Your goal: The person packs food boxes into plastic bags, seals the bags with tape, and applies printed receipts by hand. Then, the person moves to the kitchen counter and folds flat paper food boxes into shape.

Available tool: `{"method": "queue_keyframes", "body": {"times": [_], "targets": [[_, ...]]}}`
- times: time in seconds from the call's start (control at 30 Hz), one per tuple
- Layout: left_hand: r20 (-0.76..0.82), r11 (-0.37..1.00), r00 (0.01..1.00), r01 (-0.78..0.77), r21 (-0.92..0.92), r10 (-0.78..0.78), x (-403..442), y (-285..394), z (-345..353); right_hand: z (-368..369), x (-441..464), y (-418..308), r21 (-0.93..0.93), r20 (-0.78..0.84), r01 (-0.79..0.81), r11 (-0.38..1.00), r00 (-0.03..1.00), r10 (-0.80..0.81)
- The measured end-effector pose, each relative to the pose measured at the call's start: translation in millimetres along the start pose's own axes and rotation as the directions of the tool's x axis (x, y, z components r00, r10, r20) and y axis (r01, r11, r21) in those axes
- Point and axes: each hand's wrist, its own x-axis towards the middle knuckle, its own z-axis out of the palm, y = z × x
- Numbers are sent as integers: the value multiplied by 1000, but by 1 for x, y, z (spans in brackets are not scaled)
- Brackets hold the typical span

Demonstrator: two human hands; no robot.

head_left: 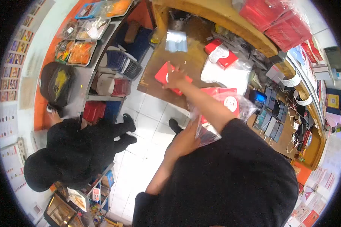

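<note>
My right hand [175, 78] is on a small red box [162, 72] at the near left corner of the wooden desk, its fingers spanning the top and side. Below my right forearm, my left hand [186, 139] holds a clear plastic bag [209, 137] against my body. Inside the bag sit red boxes [231, 103] with a white round print. A further red box [220, 53] with a white label lies farther back on the desk, next to a white plastic sheet [225, 75].
A person in black [76, 151] crouches or bends at the left by a shelf [109, 45] bearing packed trays. Several phones with cables [270, 113] lie on the desk at right. Wrapped red packages [276, 22] stand on the upper ledge. The floor [151, 121] is white tile.
</note>
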Motion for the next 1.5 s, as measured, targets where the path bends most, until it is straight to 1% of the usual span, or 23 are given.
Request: {"method": "queue_keyframes", "body": {"times": [0.03, 0.13, 0.2, 0.23, 0.3, 0.37, 0.43, 0.5, 0.53, 0.6, 0.7, 0.8, 0.83, 0.93, 1.0, 1.03, 1.1, 1.13, 1.2, 1.33, 1.37, 1.43, 1.5], "targets": [[-8, 1000, 1000, 12, 25, -12, -3, -3, 6, 9, 11, 0, -33, 41, -55, 998, 998, 56], [15, 993, 994, 103, 52, -104, -6, -6, 8, -16, 5, 6, 75, 62, -13, 997, 998, 8], [13, 993, 993, 116, 35, -116, 0, -16, 10, -52, -8, 28, 286, 39, 69, 956, 996, -83], [-24, 998, 998, 52, 33, -51, 2, -19, 10, -75, -23, 43, 384, 24, 105, 917, 992, -124], [-104, 996, 991, -82, 40, 85, 12, -22, 2, -139, -92, 53, 388, -170, 180, 904, 978, -121], [-149, 983, 972, -180, 31, 183, 30, -29, -8, -149, -144, 75, 352, -444, 309, 883, 886, -132], [-172, 940, 928, -340, -19, 332, 50, -17, -32, -150, -199, 86, 446, -488, 372, 814, 863, -127], [-126, 982, 977, -179, -56, 171, 61, -27, -44, -113, -227, 110, 383, -527, 443, 811, 826, -202], [-101, 993, 991, -95, -66, 88, 65, -29, -46, -98, -237, 123, 292, -467, 374, 880, 859, -210], [-119, 979, 974, -185, 82, 194, 63, -19, -46, -72, -252, 148, 90, -339, 237, 967, 921, -194], [-99, 968, 966, -227, 103, 237, 57, -8, -31, -41, -247, 178, 122, -253, -224, 967, 935, 249], [-69, 974, 972, -221, 41, 223, 53, 15, -21, -45, -231, 186, 196, -268, -350, 916, 879, 394], [-64, 978, 976, -204, 42, 206, 54, 17, -17, -53, -231, 187, 202, -173, -371, 906, 897, 406], [-81, 984, 981, -173, 36, 176, 52, 28, -14, -65, -228, 183, -92, -133, -402, 911, 912, 389], [-78, 991, 988, -129, 33, 131, 46, 35, -15, -125, -225, 187, 125, 162, -149, 981, 978, 128], [-80, 992, 990, -116, 38, 119, 44, 38, -15, -157, -217, 190, 258, 278, -39, 965, 960, -35], [-85, 994, 992, -93, 49, 97, 43, 40, -17, -188, -173, 199, 449, 81, 107, 887, 984, -160], [-82, 995, 993, -82, 56, 86, 43, 40, -16, -197, -146, 197, 425, -140, 119, 897, 988, -64], [-78, 996, 995, -57, 69, 62, 43, 42, -12, -167, -62, 220, 271, -403, 110, 956, 915, 9], [-71, 1000, 997, 20, 4, -20, 45, 53, -7, -94, 46, 255, -122, -179, -277, 953, 951, 253], [-73, 997, 994, 81, -7, -81, 44, 55, -6, -83, 60, 264, -81, -216, -264, 961, 946, 241], [-78, 998, 995, 62, -9, -62, 45, 53, -5, -76, 65, 276, -4, -286, -235, 972, 932, 224], [-73, 999, 997, 42, 12, -41, 45, 48, -2, -91, 54, 283, 125, -216, -216, 968, 946, 239]]}}
